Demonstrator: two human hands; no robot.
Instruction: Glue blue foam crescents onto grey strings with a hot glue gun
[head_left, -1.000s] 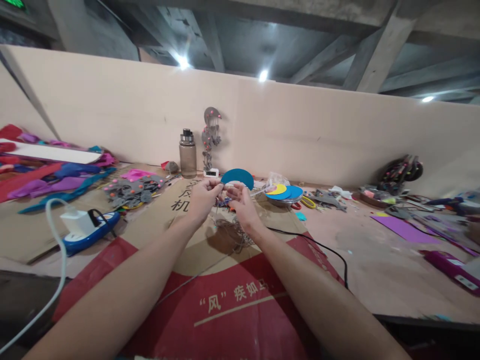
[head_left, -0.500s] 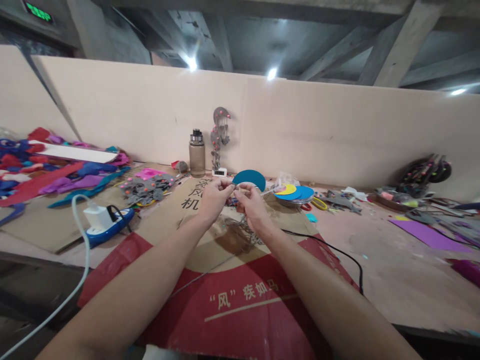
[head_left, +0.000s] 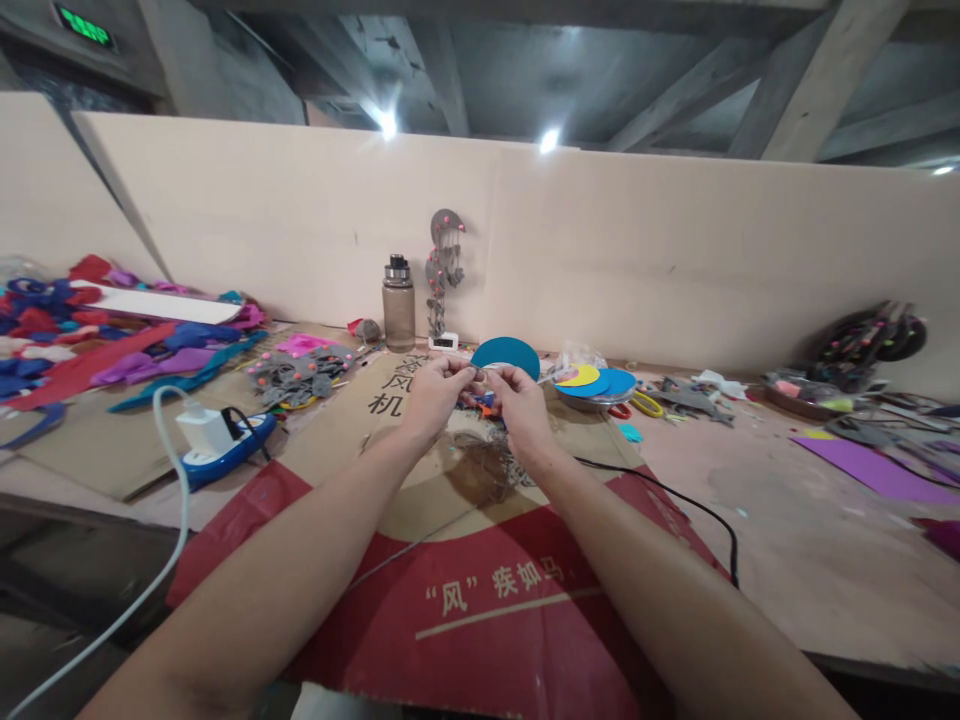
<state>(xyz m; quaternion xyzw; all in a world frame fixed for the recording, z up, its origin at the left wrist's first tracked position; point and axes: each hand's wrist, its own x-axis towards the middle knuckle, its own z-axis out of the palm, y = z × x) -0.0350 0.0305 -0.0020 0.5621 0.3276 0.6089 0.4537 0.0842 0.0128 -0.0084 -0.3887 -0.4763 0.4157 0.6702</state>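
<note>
Small workpiece (head_left: 478, 376), too fine to identify, is pinched by left hand (head_left: 435, 400) and right hand (head_left: 521, 408); light grip and slack in the grey strands (head_left: 513, 470) below should aid control.

One head-worn view, forward and down along forearms (head_left: 330, 530) to fingers (head_left: 452, 366), pale partition (head_left: 600, 250) beyond.

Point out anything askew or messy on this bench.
A tangle of thin cord lies on the cardboard near the right hand, looped loosely rather than wound. At far left, colourful strips are heaped in disorder. Nothing looks clearly spilled.
</note>
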